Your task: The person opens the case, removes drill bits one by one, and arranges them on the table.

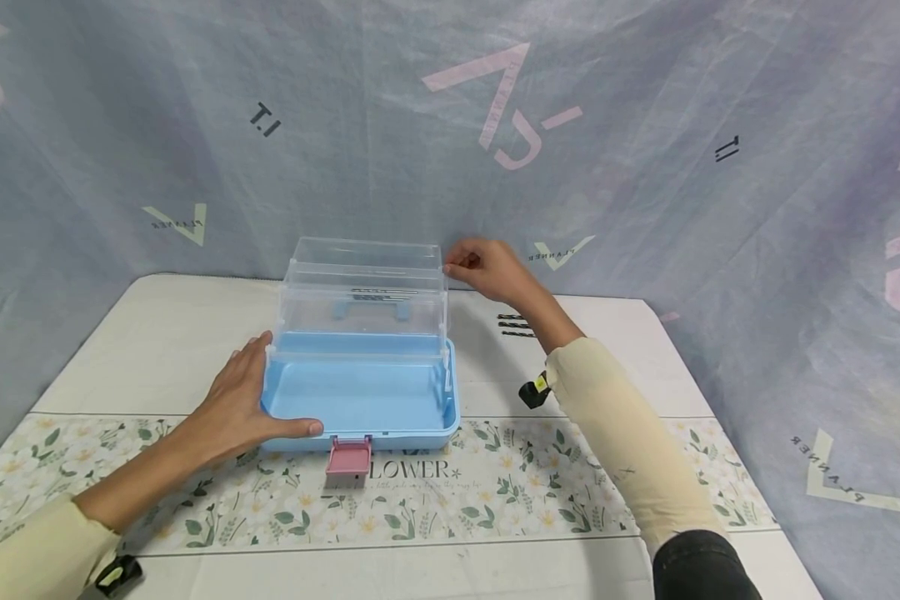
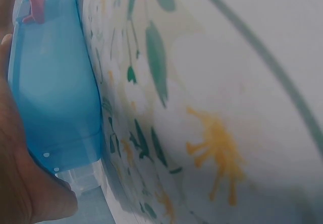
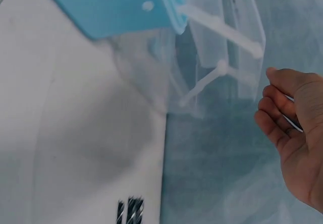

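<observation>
A light blue plastic storage box [image 1: 360, 396] stands open on the table, its pink latch [image 1: 348, 457] hanging at the front. Clear folding trays and the clear lid [image 1: 367, 254] rise behind it. My left hand [image 1: 243, 396] holds the box's front left corner, thumb along the front rim and fingers at the left side; the left wrist view shows it against the blue wall [image 2: 55, 82]. My right hand [image 1: 487, 267] is at the lid's right edge, fingers loosely curled. In the right wrist view a narrow gap separates its fingertips from the clear plastic [image 3: 250, 42].
Black twist drill bits [image 1: 513, 325] lie on the table right of the box, partly behind my right forearm. More drill bits [image 1: 382, 294] show through the clear plastic. A printed grey cloth [image 1: 375, 125] hangs behind the table; a floral cover [image 1: 495, 500] crosses its front.
</observation>
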`<action>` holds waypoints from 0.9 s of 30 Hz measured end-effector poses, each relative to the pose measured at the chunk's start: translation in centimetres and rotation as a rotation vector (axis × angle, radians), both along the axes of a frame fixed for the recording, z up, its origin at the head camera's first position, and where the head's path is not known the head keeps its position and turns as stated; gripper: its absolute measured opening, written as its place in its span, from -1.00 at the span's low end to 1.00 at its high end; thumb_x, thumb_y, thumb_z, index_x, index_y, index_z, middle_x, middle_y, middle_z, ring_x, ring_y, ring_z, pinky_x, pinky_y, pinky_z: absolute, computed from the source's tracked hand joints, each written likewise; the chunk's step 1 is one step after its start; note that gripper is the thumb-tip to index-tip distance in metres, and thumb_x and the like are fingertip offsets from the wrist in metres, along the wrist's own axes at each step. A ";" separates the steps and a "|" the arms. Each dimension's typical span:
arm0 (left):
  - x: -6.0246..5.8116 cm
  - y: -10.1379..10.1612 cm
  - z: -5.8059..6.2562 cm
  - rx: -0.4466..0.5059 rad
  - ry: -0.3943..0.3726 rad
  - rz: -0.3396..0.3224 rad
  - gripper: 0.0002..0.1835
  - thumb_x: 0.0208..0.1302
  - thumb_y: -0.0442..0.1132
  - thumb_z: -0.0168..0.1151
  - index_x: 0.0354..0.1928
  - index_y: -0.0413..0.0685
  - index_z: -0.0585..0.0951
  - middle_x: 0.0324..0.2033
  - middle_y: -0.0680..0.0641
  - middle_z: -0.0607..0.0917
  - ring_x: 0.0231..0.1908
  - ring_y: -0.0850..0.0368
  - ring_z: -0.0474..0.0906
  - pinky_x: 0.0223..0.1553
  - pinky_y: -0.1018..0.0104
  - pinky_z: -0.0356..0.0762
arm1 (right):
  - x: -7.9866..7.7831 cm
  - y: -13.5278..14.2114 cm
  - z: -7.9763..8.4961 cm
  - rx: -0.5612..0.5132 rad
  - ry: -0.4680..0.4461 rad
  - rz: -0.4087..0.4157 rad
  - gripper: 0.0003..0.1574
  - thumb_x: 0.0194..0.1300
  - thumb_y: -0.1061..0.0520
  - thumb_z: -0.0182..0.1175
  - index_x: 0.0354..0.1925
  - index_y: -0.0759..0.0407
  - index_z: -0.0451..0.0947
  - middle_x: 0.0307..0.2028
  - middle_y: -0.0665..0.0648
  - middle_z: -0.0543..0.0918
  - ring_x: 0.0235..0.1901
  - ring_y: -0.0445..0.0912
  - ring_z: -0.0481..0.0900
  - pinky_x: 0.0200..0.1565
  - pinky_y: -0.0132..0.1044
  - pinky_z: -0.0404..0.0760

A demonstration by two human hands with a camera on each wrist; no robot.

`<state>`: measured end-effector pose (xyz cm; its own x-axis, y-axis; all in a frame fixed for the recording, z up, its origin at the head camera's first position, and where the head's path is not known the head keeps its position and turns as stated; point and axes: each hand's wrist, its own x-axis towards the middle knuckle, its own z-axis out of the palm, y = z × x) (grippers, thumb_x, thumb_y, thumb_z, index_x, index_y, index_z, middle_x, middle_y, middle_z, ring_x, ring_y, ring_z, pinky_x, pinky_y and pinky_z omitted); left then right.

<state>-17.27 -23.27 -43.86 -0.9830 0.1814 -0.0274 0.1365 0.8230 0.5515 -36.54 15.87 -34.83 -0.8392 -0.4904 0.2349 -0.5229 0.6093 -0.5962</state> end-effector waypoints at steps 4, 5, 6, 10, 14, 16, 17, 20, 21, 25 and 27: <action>-0.1 0.0 0.0 -0.002 -0.003 -0.002 0.80 0.00 0.50 0.69 0.83 -0.26 -0.37 0.78 -0.58 -0.18 0.75 -0.69 -0.25 0.61 -0.74 -0.07 | -0.2 -1.2 0.8 -0.020 0.007 0.028 -0.75 0.62 0.11 0.41 0.09 0.25 0.83 -0.03 0.26 0.86 -0.03 0.08 0.80 0.11 -0.08 0.78; -0.1 0.0 0.0 -0.001 -0.005 -0.002 0.80 0.00 0.50 0.69 0.83 -0.26 -0.37 0.78 -0.58 -0.18 0.75 -0.69 -0.25 0.61 -0.74 -0.07 | -0.3 -1.5 1.0 -0.022 0.008 0.034 -0.74 0.62 0.11 0.41 0.10 0.26 0.83 -0.02 0.26 0.86 -0.02 0.09 0.81 0.12 -0.07 0.79; -0.1 0.0 0.0 -0.001 -0.006 -0.002 0.80 0.01 0.50 0.69 0.83 -0.26 -0.37 0.78 -0.57 -0.19 0.75 -0.69 -0.26 0.60 -0.75 -0.07 | -0.3 -1.8 1.1 -0.020 0.011 0.040 -0.73 0.62 0.11 0.41 0.11 0.26 0.83 -0.02 0.26 0.86 -0.02 0.09 0.81 0.12 -0.06 0.79; 0.0 0.0 0.0 -0.001 -0.011 -0.002 0.80 0.01 0.49 0.69 0.83 -0.26 -0.38 0.78 -0.58 -0.20 0.74 -0.72 -0.26 0.59 -0.76 -0.06 | -0.5 -3.0 1.4 -0.004 0.011 0.057 -0.70 0.64 0.10 0.39 0.16 0.26 0.82 0.04 0.26 0.87 0.03 0.09 0.82 0.18 -0.05 0.80; 0.0 -0.1 0.1 -0.006 -0.015 -0.001 0.79 0.02 0.49 0.68 0.83 -0.25 -0.38 0.78 -0.59 -0.20 0.74 -0.73 -0.27 0.58 -0.77 -0.06 | -1.0 -4.1 1.3 0.004 0.009 0.077 -0.65 0.66 0.10 0.37 0.21 0.29 0.82 0.09 0.28 0.87 0.07 0.10 0.83 0.21 -0.04 0.80; 0.1 -0.1 0.1 -0.010 -0.017 0.001 0.79 0.02 0.50 0.68 0.83 -0.24 -0.39 0.78 -0.59 -0.21 0.74 -0.73 -0.27 0.57 -0.78 -0.06 | -1.2 -4.6 1.3 0.003 0.013 0.090 -0.64 0.66 0.12 0.36 0.23 0.31 0.81 0.10 0.29 0.87 0.06 0.11 0.83 0.20 -0.04 0.80; 0.1 -0.1 0.1 -0.011 -0.018 0.001 0.79 0.03 0.50 0.68 0.83 -0.24 -0.39 0.78 -0.59 -0.22 0.74 -0.73 -0.27 0.57 -0.78 -0.06 | -1.3 -4.9 1.2 0.002 0.013 0.094 -0.64 0.66 0.13 0.35 0.23 0.32 0.81 0.10 0.30 0.87 0.05 0.11 0.83 0.19 -0.04 0.80; 0.1 0.0 0.1 -0.010 -0.015 0.001 0.79 0.02 0.50 0.68 0.83 -0.25 -0.38 0.77 -0.59 -0.20 0.73 -0.74 -0.26 0.57 -0.78 -0.06 | -1.7 -5.5 1.1 0.002 0.003 0.108 -0.66 0.68 0.17 0.32 0.23 0.34 0.81 0.09 0.31 0.87 0.02 0.12 0.82 0.16 -0.05 0.79; 0.1 -0.1 0.1 -0.009 -0.013 0.001 0.79 0.02 0.49 0.68 0.83 -0.25 -0.38 0.77 -0.60 -0.20 0.73 -0.74 -0.26 0.57 -0.78 -0.05 | -1.8 -5.7 1.0 0.002 -0.004 0.113 -0.66 0.68 0.18 0.32 0.22 0.35 0.81 0.09 0.31 0.87 0.02 0.12 0.81 0.16 -0.05 0.79; 0.0 0.0 0.1 -0.007 -0.013 -0.001 0.79 0.02 0.49 0.69 0.83 -0.26 -0.37 0.77 -0.60 -0.19 0.73 -0.75 -0.25 0.56 -0.79 -0.05 | -2.3 -6.3 0.8 0.009 -0.034 0.111 -0.69 0.66 0.21 0.34 0.20 0.36 0.80 0.09 0.32 0.87 0.06 0.12 0.83 0.19 -0.06 0.79; 0.0 0.1 0.0 -0.007 -0.013 -0.001 0.79 0.02 0.49 0.69 0.83 -0.25 -0.37 0.78 -0.59 -0.20 0.73 -0.74 -0.26 0.56 -0.79 -0.05 | -2.5 -6.6 0.7 0.017 -0.040 0.104 -0.70 0.63 0.22 0.37 0.19 0.35 0.81 0.08 0.31 0.88 0.07 0.12 0.83 0.20 -0.06 0.79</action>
